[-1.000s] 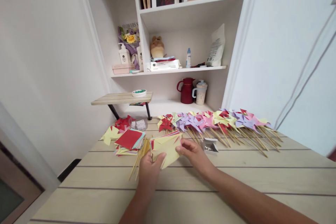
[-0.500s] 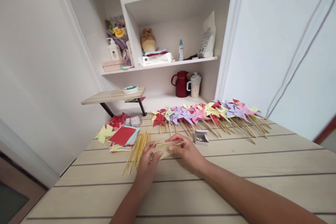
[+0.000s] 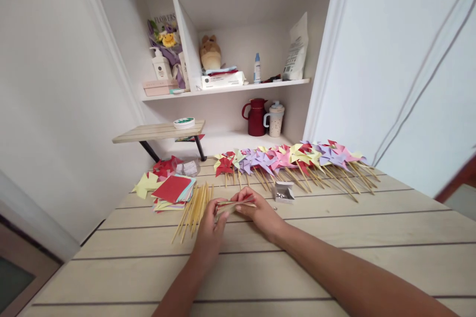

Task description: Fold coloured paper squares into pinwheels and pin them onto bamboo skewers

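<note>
Between my two hands is a thin stack of paper sheets [image 3: 227, 206] in pale green, cream and red, seen nearly edge-on above the table. My left hand [image 3: 212, 220] is closed on its left end, thumb on the near side. My right hand [image 3: 258, 212] pinches the right end, its fingers partly covering the red sheets. Thin wooden sticks [image 3: 198, 208] lie in a bundle beside my left hand. To their left rests a pile of coloured paper squares [image 3: 174, 190], red on top. A small open box [image 3: 283, 192] with tiny shiny pieces stands beyond my right hand.
Finished paper pinwheels [image 3: 260, 161] on sticks lie in a long row along the table's back. Red and yellow folded papers [image 3: 147, 184] and a clear container [image 3: 187, 168] are at the left, near a small raised stand [image 3: 159, 132]. A red jug [image 3: 257, 117] and cup [image 3: 275, 120] stand behind.
The paper stack has tipped from showing its pale face to being nearly edge-on. Both hands keep their hold, and the camera view has shifted slightly.
</note>
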A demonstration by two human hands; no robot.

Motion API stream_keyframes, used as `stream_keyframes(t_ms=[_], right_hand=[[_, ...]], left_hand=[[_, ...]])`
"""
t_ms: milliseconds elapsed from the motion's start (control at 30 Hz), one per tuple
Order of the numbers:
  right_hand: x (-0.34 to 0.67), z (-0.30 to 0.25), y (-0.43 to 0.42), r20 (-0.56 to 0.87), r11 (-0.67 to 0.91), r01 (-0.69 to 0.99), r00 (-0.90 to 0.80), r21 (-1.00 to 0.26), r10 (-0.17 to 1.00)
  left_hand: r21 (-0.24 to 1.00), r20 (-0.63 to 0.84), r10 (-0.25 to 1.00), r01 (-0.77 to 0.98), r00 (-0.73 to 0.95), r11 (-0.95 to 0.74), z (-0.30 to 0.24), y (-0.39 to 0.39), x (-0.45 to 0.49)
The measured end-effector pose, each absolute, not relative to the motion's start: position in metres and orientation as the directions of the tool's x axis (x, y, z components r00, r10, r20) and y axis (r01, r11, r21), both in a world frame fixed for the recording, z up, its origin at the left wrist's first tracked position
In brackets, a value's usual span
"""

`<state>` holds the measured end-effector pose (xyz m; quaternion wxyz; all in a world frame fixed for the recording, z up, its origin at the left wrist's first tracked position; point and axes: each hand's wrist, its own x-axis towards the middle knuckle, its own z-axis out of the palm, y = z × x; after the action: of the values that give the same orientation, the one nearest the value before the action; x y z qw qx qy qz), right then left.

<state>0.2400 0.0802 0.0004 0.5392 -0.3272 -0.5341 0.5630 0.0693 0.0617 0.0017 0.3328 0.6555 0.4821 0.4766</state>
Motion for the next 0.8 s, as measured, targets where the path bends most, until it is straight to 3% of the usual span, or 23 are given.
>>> stream_keyframes(t_ms=[133,267,500,633,700,800], right_hand=[[0.241,0.002,0.081,0.188,0.156,-0.177,-0.181,-0.972,0.965],[0.242,0.009,0.077,0.124,0.092,-0.183,-0.167,-0.979,0.978],[0.235,0.038,0.081,-0.070,-0.102,-0.077,-0.337,-0.992,0.939],[0.208,0.058,0.099,-0.108,-0.165,-0.168,-0.307,-0.972,0.946],[0.189,0.065,0.112,-0.149,-0.212,-0.206,-0.283,-0.955,0.947],[0.156,0.072,0.134,-0.192,-0.254,-0.211,-0.274,-0.944,0.942]], left_hand=[[0.913,0.257,0.965,0.313,0.060,-0.263,0.000,0.065,0.068],[0.970,0.190,0.981,0.150,0.032,-0.193,0.002,0.065,0.067],[0.992,0.077,0.996,-0.104,0.034,-0.073,0.020,0.059,0.042],[0.978,0.153,0.951,-0.097,-0.269,-0.184,0.021,0.076,-0.007],[0.959,0.232,0.822,-0.020,-0.520,-0.283,0.016,0.091,-0.040],[0.959,0.281,0.541,0.209,-0.792,-0.191,0.005,0.114,-0.084]])
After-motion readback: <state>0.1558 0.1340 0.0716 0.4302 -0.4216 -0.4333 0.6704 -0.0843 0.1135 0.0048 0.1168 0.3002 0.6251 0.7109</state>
